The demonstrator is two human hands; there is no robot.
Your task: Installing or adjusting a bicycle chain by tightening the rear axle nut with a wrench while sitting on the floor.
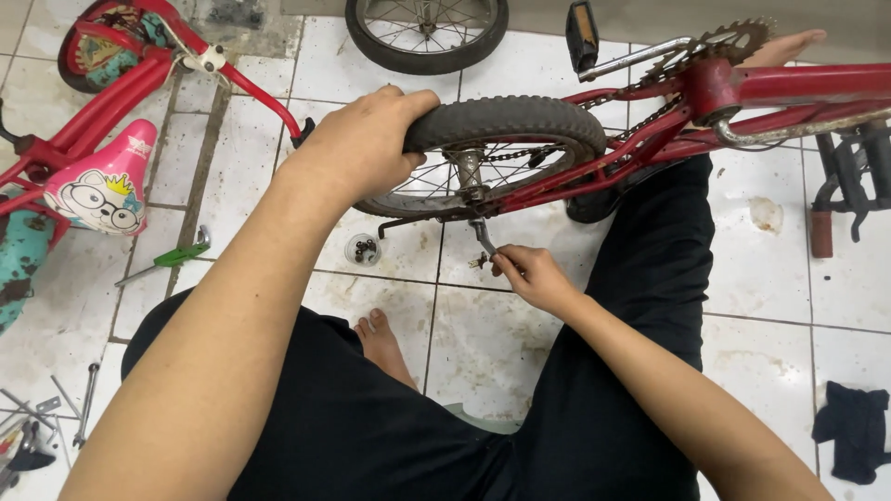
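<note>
A small red bicycle frame [798, 88] lies upside down across my lap, its black-tyred rear wheel [520, 121] in front of me. My left hand [362, 139] grips the top of the tyre. My right hand [529, 274] pinches a small metal tool [483, 237] that reaches up toward the wheel axle [471, 181]. The chain and sprocket [710, 46] show at the upper right, with a pedal [582, 35] sticking up. A bare foot [380, 343] rests on the tiled floor below the wheel.
Another red children's bicycle with a pink cartoon plate [102, 190] lies at the left. A green-handled tool [172, 258], a small clear cup of dark parts [362, 249], loose tools [37, 417], a spare wheel [427, 32] and a dark rag [854, 431] lie on the tiles.
</note>
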